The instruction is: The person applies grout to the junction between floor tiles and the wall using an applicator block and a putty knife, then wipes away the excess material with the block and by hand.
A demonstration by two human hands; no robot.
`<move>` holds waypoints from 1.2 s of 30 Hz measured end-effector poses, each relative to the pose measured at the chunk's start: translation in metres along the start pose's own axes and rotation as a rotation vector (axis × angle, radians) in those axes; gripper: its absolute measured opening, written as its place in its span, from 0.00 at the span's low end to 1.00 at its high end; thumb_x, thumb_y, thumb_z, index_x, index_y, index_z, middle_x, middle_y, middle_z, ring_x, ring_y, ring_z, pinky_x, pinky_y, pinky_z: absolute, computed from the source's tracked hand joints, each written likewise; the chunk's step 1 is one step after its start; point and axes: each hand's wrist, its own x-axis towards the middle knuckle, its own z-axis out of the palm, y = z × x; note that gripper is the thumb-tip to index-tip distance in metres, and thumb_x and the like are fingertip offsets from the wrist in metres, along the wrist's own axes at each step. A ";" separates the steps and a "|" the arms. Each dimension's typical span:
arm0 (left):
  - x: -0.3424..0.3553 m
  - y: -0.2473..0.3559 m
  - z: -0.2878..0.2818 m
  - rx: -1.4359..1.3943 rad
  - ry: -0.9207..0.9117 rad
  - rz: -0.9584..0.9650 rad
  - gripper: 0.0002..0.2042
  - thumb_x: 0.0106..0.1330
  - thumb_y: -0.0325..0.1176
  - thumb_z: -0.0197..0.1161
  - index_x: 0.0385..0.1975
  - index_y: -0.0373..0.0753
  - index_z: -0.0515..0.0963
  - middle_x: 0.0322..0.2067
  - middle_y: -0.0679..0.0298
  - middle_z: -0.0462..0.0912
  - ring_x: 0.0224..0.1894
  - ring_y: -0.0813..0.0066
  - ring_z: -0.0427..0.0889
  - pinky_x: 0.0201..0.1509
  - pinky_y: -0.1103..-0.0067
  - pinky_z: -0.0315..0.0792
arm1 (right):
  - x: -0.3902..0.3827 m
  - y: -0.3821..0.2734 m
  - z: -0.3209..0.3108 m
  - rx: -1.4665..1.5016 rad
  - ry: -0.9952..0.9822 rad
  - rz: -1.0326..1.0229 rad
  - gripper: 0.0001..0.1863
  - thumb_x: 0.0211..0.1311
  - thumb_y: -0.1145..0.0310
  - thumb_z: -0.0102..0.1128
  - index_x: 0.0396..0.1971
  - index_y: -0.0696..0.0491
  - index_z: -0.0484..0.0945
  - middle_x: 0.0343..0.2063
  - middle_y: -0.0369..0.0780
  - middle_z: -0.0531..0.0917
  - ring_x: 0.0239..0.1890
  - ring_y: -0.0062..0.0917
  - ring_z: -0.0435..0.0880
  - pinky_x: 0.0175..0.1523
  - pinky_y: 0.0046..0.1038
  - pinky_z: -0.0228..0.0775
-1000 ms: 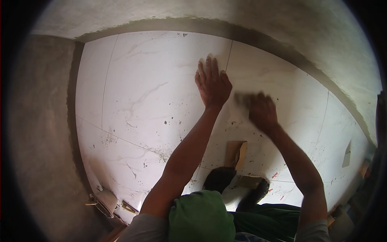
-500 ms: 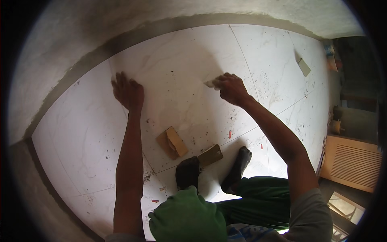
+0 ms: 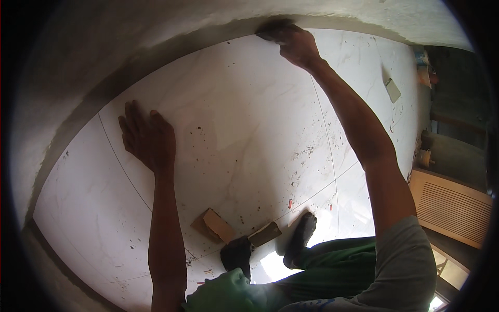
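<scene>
Left hand [image 3: 147,136] lies flat, fingers spread, on the white floor tile [image 3: 244,135]. Right hand [image 3: 293,42], closed on a dark sponge [image 3: 271,30], is at the tile's far edge.

One head-worn fisheye view — looking steeply down, close over the tiled floor [image 3: 249,135] — edges bending toward the rim.

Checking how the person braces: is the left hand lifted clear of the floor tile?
No, the left hand lies flat, palm down with fingers spread, on the white marbled tile.
</scene>
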 end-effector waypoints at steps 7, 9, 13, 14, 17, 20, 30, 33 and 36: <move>0.006 -0.006 0.004 0.067 0.055 0.024 0.30 0.82 0.49 0.47 0.79 0.42 0.66 0.79 0.58 0.68 0.81 0.51 0.63 0.80 0.52 0.60 | 0.004 0.009 0.004 0.073 0.092 -0.052 0.30 0.53 0.80 0.63 0.54 0.37 0.90 0.49 0.29 0.89 0.58 0.28 0.84 0.62 0.32 0.82; 0.008 0.001 0.005 0.049 0.044 0.000 0.30 0.81 0.50 0.46 0.79 0.43 0.66 0.79 0.60 0.67 0.81 0.52 0.64 0.79 0.52 0.60 | 0.001 0.005 -0.004 0.091 0.073 -0.023 0.30 0.53 0.80 0.63 0.54 0.36 0.90 0.50 0.29 0.89 0.57 0.28 0.85 0.61 0.32 0.82; 0.010 0.008 -0.002 0.083 0.098 0.076 0.27 0.79 0.43 0.55 0.74 0.40 0.69 0.75 0.55 0.72 0.75 0.43 0.71 0.72 0.51 0.73 | -0.063 -0.010 -0.009 0.079 0.053 -0.098 0.29 0.44 0.83 0.67 0.50 0.47 0.89 0.46 0.35 0.88 0.51 0.34 0.85 0.52 0.36 0.84; 0.012 0.003 -0.002 0.070 0.060 0.030 0.28 0.80 0.46 0.52 0.76 0.43 0.68 0.77 0.59 0.69 0.78 0.48 0.67 0.75 0.52 0.67 | -0.081 -0.022 -0.014 0.101 -0.016 -0.067 0.28 0.44 0.83 0.68 0.50 0.47 0.89 0.47 0.35 0.87 0.51 0.34 0.85 0.52 0.36 0.84; 0.007 -0.003 0.002 0.091 0.021 -0.010 0.29 0.81 0.49 0.48 0.78 0.46 0.67 0.79 0.62 0.66 0.82 0.52 0.62 0.79 0.52 0.60 | -0.130 -0.012 -0.035 0.029 -0.166 -0.042 0.28 0.45 0.81 0.69 0.51 0.48 0.87 0.46 0.35 0.86 0.51 0.35 0.85 0.52 0.36 0.85; 0.007 0.000 0.007 0.156 0.033 -0.005 0.30 0.81 0.49 0.48 0.79 0.46 0.66 0.80 0.61 0.66 0.82 0.52 0.62 0.79 0.50 0.61 | -0.141 0.036 -0.050 -0.077 -0.199 0.184 0.28 0.48 0.80 0.66 0.53 0.45 0.88 0.46 0.33 0.86 0.50 0.34 0.84 0.53 0.35 0.85; 0.010 -0.005 0.019 0.233 0.068 0.043 0.30 0.82 0.51 0.44 0.79 0.44 0.64 0.79 0.59 0.66 0.80 0.51 0.63 0.77 0.49 0.62 | -0.038 0.093 -0.029 -0.190 -0.185 0.151 0.23 0.60 0.73 0.60 0.55 0.40 0.89 0.47 0.38 0.88 0.54 0.37 0.85 0.53 0.42 0.83; 0.010 0.001 0.003 0.265 0.025 0.012 0.26 0.82 0.46 0.49 0.76 0.43 0.66 0.74 0.54 0.70 0.77 0.49 0.69 0.71 0.48 0.71 | -0.053 0.004 -0.030 -0.052 -0.280 0.136 0.24 0.59 0.74 0.60 0.57 0.47 0.85 0.44 0.46 0.88 0.48 0.44 0.89 0.50 0.44 0.82; 0.010 0.010 0.008 0.240 0.066 0.049 0.25 0.81 0.46 0.50 0.74 0.44 0.67 0.74 0.54 0.70 0.76 0.50 0.69 0.71 0.49 0.71 | -0.036 -0.019 -0.027 -0.055 -0.213 0.291 0.12 0.59 0.72 0.62 0.43 0.56 0.82 0.36 0.50 0.88 0.38 0.48 0.90 0.47 0.48 0.82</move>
